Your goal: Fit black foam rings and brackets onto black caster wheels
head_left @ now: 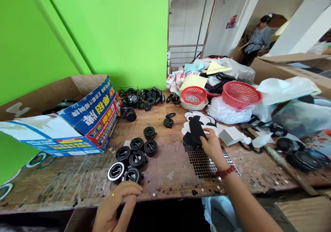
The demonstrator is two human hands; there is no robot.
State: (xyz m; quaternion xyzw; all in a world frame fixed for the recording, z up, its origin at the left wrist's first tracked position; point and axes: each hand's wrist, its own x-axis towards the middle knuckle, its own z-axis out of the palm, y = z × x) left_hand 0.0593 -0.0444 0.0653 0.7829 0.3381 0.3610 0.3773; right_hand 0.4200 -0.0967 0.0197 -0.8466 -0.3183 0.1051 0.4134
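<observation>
Wooden tabletop (168, 180): right hand (214, 147) extends, grip pinching black strip (196, 128); left hand (117, 202) curls, hold unclear.

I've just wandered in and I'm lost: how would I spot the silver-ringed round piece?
Find the blue carton at the left of the wooden bench. To its right, nearer the front edge, round black pieces cluster beyond the left hand. The silver-ringed piece is leftmost: its brightness sets it apart from mostly black neighbours.

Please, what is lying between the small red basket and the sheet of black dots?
Between them, in the head view, lie flat white pieces and a black strip, which the right hand touches.
</observation>
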